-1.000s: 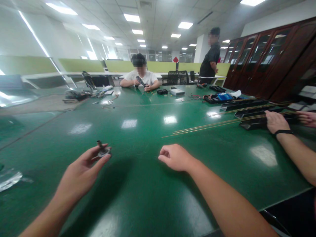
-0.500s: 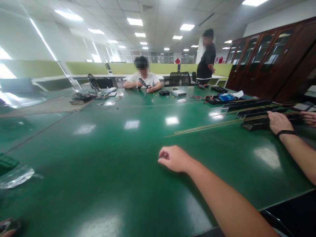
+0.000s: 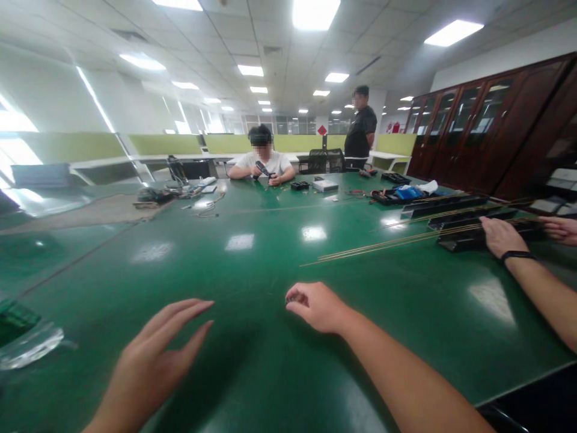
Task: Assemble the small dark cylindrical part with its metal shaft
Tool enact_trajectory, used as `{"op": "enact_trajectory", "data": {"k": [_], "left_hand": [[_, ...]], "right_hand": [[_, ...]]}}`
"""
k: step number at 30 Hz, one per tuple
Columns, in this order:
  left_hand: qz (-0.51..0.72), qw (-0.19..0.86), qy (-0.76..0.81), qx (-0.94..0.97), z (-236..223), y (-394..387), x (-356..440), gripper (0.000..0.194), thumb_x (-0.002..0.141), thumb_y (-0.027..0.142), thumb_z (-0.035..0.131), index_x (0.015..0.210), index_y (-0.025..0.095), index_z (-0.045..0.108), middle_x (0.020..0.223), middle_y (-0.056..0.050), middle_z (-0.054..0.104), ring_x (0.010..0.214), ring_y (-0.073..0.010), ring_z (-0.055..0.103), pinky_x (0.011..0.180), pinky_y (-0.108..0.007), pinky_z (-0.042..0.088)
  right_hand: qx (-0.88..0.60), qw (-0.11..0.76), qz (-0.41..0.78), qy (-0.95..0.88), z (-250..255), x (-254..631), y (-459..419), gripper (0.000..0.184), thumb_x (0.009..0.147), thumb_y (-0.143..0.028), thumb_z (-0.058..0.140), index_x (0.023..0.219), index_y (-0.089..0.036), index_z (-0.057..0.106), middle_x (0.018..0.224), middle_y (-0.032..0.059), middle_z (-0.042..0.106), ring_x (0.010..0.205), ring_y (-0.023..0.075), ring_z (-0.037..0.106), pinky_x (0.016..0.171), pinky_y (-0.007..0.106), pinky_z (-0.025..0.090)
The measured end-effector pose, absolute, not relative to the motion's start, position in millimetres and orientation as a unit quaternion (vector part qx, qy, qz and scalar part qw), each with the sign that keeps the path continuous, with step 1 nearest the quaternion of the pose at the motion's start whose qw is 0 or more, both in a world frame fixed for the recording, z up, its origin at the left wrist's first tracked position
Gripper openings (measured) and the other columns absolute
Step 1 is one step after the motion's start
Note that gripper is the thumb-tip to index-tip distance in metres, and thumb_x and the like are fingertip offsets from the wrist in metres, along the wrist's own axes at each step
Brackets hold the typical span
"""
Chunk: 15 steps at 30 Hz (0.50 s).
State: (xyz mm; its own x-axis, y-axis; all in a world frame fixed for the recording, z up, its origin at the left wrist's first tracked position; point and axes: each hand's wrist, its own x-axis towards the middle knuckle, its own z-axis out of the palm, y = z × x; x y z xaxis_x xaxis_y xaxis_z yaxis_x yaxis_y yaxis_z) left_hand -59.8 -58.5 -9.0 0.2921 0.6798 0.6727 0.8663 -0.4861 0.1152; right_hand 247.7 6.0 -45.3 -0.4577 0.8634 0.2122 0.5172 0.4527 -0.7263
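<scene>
My left hand (image 3: 155, 355) hovers over the green table (image 3: 252, 252) at the lower left, fingers stretched out and apart, holding nothing. My right hand (image 3: 315, 305) rests on the table near the middle, fingers curled and pinched together on something tiny that I cannot make out. The two hands are about a hand's width apart.
A clear plastic bag (image 3: 27, 343) lies at the left edge. Thin brass rods (image 3: 383, 243) stretch toward black trays (image 3: 469, 231) on the right, where another person's hands (image 3: 498, 236) work. A seated person (image 3: 262, 162) and a standing person (image 3: 360, 129) are at the far end.
My left hand held a small metal part one second ago, dropped out of view to the lower left, and is now back with its fingers spread and nothing in them. My right hand stayed put.
</scene>
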Motion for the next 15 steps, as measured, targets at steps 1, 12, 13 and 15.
{"op": "enact_trajectory", "data": {"k": [1, 12, 13, 15], "left_hand": [[-0.327, 0.126, -0.453, -0.820, -11.7, -50.1, -44.3, 0.033, 0.092, 0.037, 0.058, 0.125, 0.035, 0.055, 0.120, -0.002, 0.062, 0.105, -0.0217, 0.064, 0.097, -0.039, 0.054], [-0.224, 0.090, -0.319, -0.917, -32.0, -14.6, 44.5, 0.015, 0.092, 0.017, 0.051, 0.101, 0.020, 0.063, 0.098, -0.007, 0.066, 0.086, -0.0201, 0.063, 0.076, -0.033, 0.053], [-0.217, 0.095, -0.323, -0.916, -31.7, -15.4, 45.1, 0.013, 0.092, 0.017, 0.052, 0.098, 0.019, 0.063, 0.096, -0.007, 0.066, 0.085, -0.0204, 0.062, 0.075, -0.033, 0.053], [-0.202, 0.100, -0.331, -0.916, -29.4, -17.1, 46.1, 0.012, 0.091, 0.015, 0.051, 0.093, 0.019, 0.063, 0.091, -0.006, 0.066, 0.081, -0.0204, 0.062, 0.072, -0.033, 0.052]], "right_hand": [[-0.429, 0.289, 0.301, -0.801, -45.3, 247.3, 6.0, 0.023, 0.091, -0.033, 0.062, 0.107, -0.019, 0.070, 0.089, 0.0034, 0.073, 0.075, 0.0140, 0.064, 0.066, 0.023, 0.045], [-0.403, 0.263, 0.270, -0.834, -45.0, 243.9, 3.4, 0.020, 0.091, -0.035, 0.061, 0.095, -0.020, 0.073, 0.076, 0.0000, 0.070, 0.064, 0.0115, 0.058, 0.056, 0.021, 0.035], [-0.402, 0.257, 0.269, -0.837, -45.6, 242.8, 3.1, 0.020, 0.091, -0.036, 0.062, 0.095, -0.020, 0.073, 0.076, 0.0002, 0.070, 0.064, 0.0116, 0.057, 0.056, 0.021, 0.035], [-0.399, 0.250, 0.277, -0.838, -46.0, 240.9, 2.0, 0.022, 0.091, -0.038, 0.061, 0.094, -0.019, 0.073, 0.076, 0.0007, 0.070, 0.064, 0.0119, 0.057, 0.056, 0.022, 0.035]]}}
